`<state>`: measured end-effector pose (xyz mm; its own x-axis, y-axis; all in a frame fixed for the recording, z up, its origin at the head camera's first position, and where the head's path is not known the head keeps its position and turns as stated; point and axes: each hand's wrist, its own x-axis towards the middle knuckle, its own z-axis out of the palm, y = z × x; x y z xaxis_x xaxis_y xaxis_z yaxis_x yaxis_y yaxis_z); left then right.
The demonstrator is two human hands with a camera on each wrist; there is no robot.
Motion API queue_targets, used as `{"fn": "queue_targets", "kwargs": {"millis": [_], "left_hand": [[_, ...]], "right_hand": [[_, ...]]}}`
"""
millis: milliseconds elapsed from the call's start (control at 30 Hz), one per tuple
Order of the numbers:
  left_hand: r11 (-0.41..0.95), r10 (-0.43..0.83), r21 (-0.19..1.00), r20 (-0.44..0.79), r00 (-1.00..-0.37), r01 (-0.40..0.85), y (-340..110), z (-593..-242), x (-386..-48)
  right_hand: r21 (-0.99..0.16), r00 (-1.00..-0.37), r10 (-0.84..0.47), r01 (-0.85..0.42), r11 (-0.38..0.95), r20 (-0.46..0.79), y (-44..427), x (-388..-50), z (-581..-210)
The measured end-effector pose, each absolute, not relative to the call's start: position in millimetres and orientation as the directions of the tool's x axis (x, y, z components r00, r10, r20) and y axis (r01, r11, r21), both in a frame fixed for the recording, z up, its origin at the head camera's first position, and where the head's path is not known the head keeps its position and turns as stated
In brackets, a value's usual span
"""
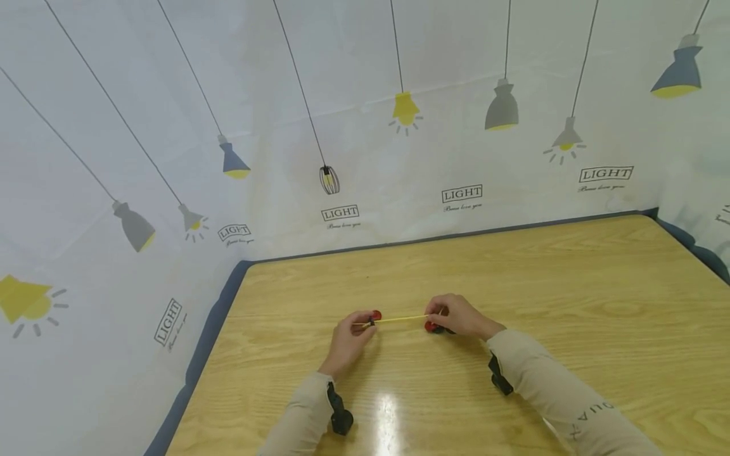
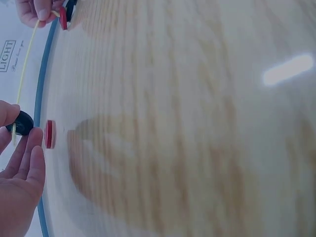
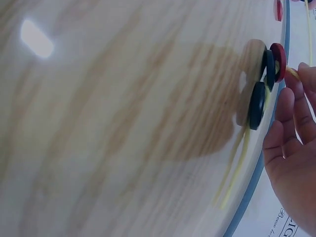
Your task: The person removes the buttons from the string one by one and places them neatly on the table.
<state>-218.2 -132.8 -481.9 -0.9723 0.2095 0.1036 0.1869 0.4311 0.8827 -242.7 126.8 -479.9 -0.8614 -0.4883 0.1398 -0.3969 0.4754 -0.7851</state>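
Observation:
My left hand pinches a round black disc between thumb and fingers, and a short yellow end sticks out on its near side. From there a yellow string runs taut across to my right hand, which pinches it between thumb and fingertip. Beside the right fingers, a red disc and black discs sit together on the string. Two yellow tails trail from them in the right wrist view. A separate red disc lies on the table near the left fingertips.
The wooden table extends around both hands. White fabric printed with lamps stands behind it and at the sides, with a blue strip along the table edge. Dark wrist devices sit at both sleeves.

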Motion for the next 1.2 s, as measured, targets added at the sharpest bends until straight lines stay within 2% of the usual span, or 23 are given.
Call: {"fn": "queue_targets", "kwargs": {"millis": [367, 733, 1200], "left_hand": [[0.476, 0.218, 0.865, 0.058, -0.974, 0.158, -144, -475, -221], [0.489, 0.151, 0.862, 0.066, -0.986, 0.133, -153, -478, -227], [0.616, 0.150, 0.770, 0.088, -0.985, 0.163, -147, -482, -231]], "right_hand": [[-0.791, -0.855, -0.501, -0.398, 0.464, 0.136, 127, -243, -480], [-0.788, -0.852, -0.503, -0.408, 0.461, 0.147, 128, -242, -480], [-0.797, -0.842, -0.516, -0.417, 0.436, 0.159, 128, -241, -482]]}}
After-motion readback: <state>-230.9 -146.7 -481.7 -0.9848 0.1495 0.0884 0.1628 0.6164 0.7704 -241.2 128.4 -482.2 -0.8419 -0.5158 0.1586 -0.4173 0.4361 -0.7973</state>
